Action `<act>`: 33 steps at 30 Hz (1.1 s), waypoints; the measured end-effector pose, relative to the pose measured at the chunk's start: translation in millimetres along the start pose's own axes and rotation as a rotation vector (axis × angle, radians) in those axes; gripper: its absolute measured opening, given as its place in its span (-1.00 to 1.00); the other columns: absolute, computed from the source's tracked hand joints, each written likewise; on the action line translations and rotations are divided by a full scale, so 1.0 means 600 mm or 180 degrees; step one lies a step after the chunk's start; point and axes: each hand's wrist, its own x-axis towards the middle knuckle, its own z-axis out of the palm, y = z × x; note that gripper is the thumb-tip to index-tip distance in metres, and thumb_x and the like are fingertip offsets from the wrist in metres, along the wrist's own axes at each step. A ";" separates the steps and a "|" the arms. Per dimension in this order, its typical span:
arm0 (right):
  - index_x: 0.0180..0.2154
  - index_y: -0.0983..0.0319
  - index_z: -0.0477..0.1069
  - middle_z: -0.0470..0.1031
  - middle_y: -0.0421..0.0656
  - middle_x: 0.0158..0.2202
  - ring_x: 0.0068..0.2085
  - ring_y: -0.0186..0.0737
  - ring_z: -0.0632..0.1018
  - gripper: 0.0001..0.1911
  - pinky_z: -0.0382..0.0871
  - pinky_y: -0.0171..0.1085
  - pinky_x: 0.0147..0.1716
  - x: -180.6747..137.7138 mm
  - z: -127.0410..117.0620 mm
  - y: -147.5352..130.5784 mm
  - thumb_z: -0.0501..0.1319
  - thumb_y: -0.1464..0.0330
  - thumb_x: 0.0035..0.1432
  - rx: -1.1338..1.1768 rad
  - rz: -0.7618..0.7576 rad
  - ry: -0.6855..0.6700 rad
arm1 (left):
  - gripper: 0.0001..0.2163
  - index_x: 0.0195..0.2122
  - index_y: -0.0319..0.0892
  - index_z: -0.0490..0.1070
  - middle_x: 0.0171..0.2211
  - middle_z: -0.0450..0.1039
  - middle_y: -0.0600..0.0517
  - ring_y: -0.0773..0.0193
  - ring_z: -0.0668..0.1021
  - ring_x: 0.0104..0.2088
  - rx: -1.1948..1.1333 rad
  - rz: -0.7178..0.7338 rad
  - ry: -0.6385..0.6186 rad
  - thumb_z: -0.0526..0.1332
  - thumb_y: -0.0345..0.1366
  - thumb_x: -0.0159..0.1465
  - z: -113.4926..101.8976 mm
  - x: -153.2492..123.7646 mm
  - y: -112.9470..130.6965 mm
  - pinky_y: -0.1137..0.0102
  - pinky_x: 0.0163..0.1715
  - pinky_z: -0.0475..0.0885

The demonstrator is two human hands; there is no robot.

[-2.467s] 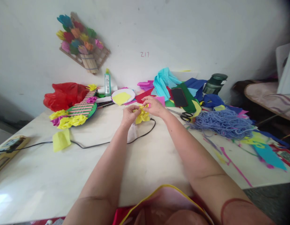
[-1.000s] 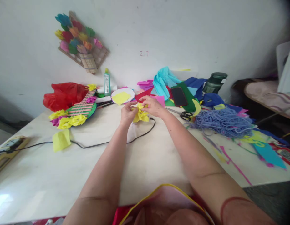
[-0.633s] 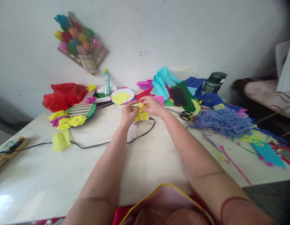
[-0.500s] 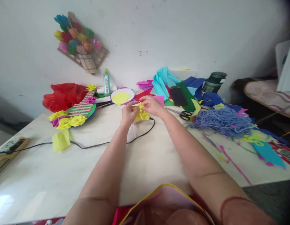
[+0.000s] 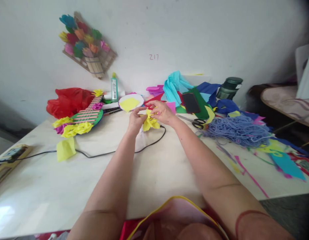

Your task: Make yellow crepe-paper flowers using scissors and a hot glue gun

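Both of my hands meet over the far middle of the white table [image 5: 69, 186], pinching a crumpled piece of yellow tissue paper [image 5: 149, 123]. My left hand [image 5: 135, 120] grips its left side with the fingers closed. My right hand [image 5: 163, 112] pinches its top and right side. The paper hangs just above a black cable [image 5: 106, 154] that crosses the table.
A green board with coloured sticks and yellow and pink paper flowers [image 5: 84, 119] lies at the left, beside a red bag [image 5: 66, 101]. A loose yellow square [image 5: 65, 149], a white plate [image 5: 130, 102], a glue bottle [image 5: 114, 87], scissors [image 5: 198, 124], blue yarn [image 5: 236, 130], a phone [image 5: 190, 102] and coloured papers surround the hands.
My fingers have kept working the yellow paper in place, and its folds have shifted slightly. Nothing else on the table has moved.
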 end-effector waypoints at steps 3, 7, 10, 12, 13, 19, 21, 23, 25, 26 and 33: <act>-0.52 0.19 0.50 0.48 -0.13 0.06 0.00 -0.12 0.50 -0.89 0.38 -0.02 0.08 0.000 0.001 0.004 0.26 0.50 -0.05 -0.0015 0.0055 0.0026 | -0.61 -0.15 -0.20 0.44 -0.69 0.29 0.20 0.41 0.31 -0.69 0.0000 -0.0014 -0.0107 0.27 -0.31 -0.06 -0.001 -0.003 0.003 0.51 -0.63 0.15; -0.53 0.20 0.47 0.49 -0.12 0.03 0.05 -0.09 0.49 -0.88 0.36 -0.03 0.11 0.000 0.001 0.004 0.24 0.51 -0.07 -0.0028 0.0229 0.0089 | -0.63 -0.20 -0.21 0.44 -0.65 0.35 0.15 0.37 0.39 -0.65 0.0089 -0.0049 -0.0023 0.33 -0.24 -0.06 -0.002 -0.001 -0.003 0.50 -0.61 0.20; -0.55 0.20 0.45 0.51 -0.11 0.00 0.05 -0.09 0.50 -0.88 0.38 -0.05 0.09 0.000 0.002 0.001 0.24 0.52 -0.08 -0.0017 0.0412 0.0118 | -0.70 -0.34 -0.21 0.43 -0.66 0.35 0.15 0.38 0.39 -0.64 0.0162 -0.0023 0.0099 0.36 -0.24 -0.10 -0.002 0.004 -0.010 0.49 -0.61 0.22; -0.56 0.21 0.44 0.52 -0.11 -0.02 0.03 -0.09 0.52 -0.88 0.39 -0.06 0.07 0.000 0.003 0.000 0.25 0.52 -0.07 -0.0020 0.0488 0.0141 | -0.75 -0.44 -0.21 0.40 -0.66 0.35 0.14 0.39 0.37 -0.65 0.0176 0.0000 0.0117 0.36 -0.23 -0.11 -0.001 0.006 -0.012 0.49 -0.61 0.22; -0.57 0.21 0.43 0.53 -0.12 -0.03 0.02 -0.10 0.52 -0.87 0.40 -0.06 0.06 0.000 0.003 0.000 0.25 0.52 -0.07 -0.0030 0.0506 0.0151 | -0.77 -0.48 -0.20 0.38 -0.66 0.35 0.13 0.40 0.36 -0.65 0.0179 0.0008 0.0112 0.35 -0.22 -0.11 -0.001 0.006 -0.012 0.49 -0.62 0.21; -0.54 0.20 0.47 0.53 -0.15 -0.01 0.03 -0.11 0.52 -0.87 0.40 -0.08 0.06 0.001 0.003 -0.004 0.27 0.54 -0.08 -0.0057 0.0452 0.0164 | -0.81 -0.58 -0.18 0.32 -0.71 0.28 0.16 0.43 0.31 -0.68 0.0257 -0.0068 0.0184 0.31 -0.23 -0.11 -0.001 0.006 -0.007 0.50 -0.67 0.15; -0.53 0.19 0.49 0.52 -0.16 0.00 0.02 -0.13 0.52 -0.87 0.39 -0.08 0.08 0.001 0.003 -0.006 0.28 0.54 -0.07 -0.0040 0.0383 0.0145 | -0.83 -0.60 -0.18 0.31 -0.72 0.25 0.17 0.43 0.29 -0.69 0.0267 -0.0141 0.0252 0.29 -0.26 -0.11 0.000 0.007 -0.005 0.50 -0.67 0.13; -0.52 0.19 0.50 0.51 -0.16 0.01 0.01 -0.14 0.52 -0.87 0.39 -0.08 0.09 0.001 0.002 -0.009 0.29 0.53 -0.05 -0.0040 0.0315 0.0099 | -0.85 -0.61 -0.18 0.30 -0.73 0.25 0.17 0.44 0.28 -0.69 0.0246 -0.0198 0.0329 0.28 -0.29 -0.13 0.001 0.006 -0.002 0.50 -0.67 0.13; -0.52 0.19 0.51 0.51 -0.15 0.02 0.00 -0.14 0.52 -0.87 0.40 -0.08 0.07 0.001 0.001 -0.011 0.29 0.53 -0.05 -0.0068 0.0286 0.0064 | -0.84 -0.59 -0.17 0.29 -0.72 0.27 0.17 0.44 0.29 -0.69 0.0194 -0.0235 0.0397 0.28 -0.30 -0.15 0.003 0.005 0.002 0.51 -0.66 0.16; -0.52 0.20 0.51 0.51 -0.14 0.02 -0.01 -0.14 0.52 -0.87 0.40 -0.08 0.06 0.001 0.001 -0.011 0.29 0.53 -0.04 -0.0084 0.0285 0.0061 | -0.82 -0.56 -0.16 0.29 -0.71 0.29 0.17 0.43 0.31 -0.68 0.0156 -0.0242 0.0415 0.28 -0.30 -0.16 0.003 0.004 0.003 0.51 -0.66 0.17; -0.51 0.21 0.50 0.52 -0.11 0.01 0.00 -0.12 0.52 -0.89 0.39 -0.07 0.06 0.001 -0.001 -0.007 0.28 0.52 -0.04 -0.0119 0.0226 0.0076 | -0.66 -0.36 -0.14 0.30 -0.69 0.33 0.20 0.39 0.35 -0.66 0.0057 -0.0210 0.0326 0.32 -0.26 -0.18 0.003 -0.005 0.011 0.52 -0.65 0.19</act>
